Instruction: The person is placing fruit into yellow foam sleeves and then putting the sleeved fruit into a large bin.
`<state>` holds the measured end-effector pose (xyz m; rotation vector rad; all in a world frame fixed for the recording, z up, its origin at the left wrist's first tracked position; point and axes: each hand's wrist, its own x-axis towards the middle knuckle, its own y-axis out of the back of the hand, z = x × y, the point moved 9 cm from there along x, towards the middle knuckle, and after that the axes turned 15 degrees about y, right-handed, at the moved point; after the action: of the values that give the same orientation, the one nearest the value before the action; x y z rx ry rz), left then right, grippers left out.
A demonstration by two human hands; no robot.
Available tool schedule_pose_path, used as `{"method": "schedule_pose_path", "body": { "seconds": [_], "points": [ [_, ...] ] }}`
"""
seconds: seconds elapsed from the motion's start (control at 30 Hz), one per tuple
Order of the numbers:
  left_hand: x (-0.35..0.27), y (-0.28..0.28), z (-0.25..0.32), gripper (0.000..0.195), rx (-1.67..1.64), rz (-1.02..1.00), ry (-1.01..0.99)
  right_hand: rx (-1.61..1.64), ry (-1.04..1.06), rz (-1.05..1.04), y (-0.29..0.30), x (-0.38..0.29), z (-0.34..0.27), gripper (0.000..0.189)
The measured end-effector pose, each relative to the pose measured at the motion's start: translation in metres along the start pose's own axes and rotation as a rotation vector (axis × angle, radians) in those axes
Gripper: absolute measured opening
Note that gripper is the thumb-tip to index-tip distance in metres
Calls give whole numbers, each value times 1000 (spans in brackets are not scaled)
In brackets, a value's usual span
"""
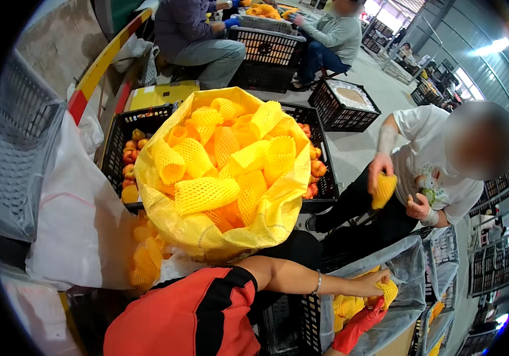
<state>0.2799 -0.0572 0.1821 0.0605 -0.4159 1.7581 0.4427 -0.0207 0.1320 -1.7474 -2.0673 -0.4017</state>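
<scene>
My left hand (377, 282), bare, with a bangle on the wrist, grips a yellow foam net sleeve (389, 293). From below, my right hand (370, 313) in a red rubber glove holds the same sleeve; what is inside it is mostly hidden. Both hands are over a black plastic crate (310, 321) lined with translucent film (403, 260). More yellow netted pieces (347, 310) lie in it under my hands. Beside my left arm stands a big yellow woven sack (254, 238), its mouth spread wide around many loose foam net sleeves (208, 194).
A co-worker in a white T-shirt (432, 147) sits opposite, holding a yellow net sleeve (384, 190). Behind the sack, a black crate (332, 187) holds red-orange fruit (318, 168). Two more people sit around a further crate (268, 44). White sacks (81, 213) stand at left.
</scene>
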Motion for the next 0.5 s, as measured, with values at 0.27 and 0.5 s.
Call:
{"method": "schedule_pose_path", "body": {
  "seconds": [0.27, 0.5],
  "points": [
    [-10, -9, 22, 41, 157, -134, 261, -3, 15, 67, 3, -5, -16, 38],
    [-12, -4, 0, 47, 217, -84, 315, 97, 154, -90, -22, -16, -31, 39]
  ]
}}
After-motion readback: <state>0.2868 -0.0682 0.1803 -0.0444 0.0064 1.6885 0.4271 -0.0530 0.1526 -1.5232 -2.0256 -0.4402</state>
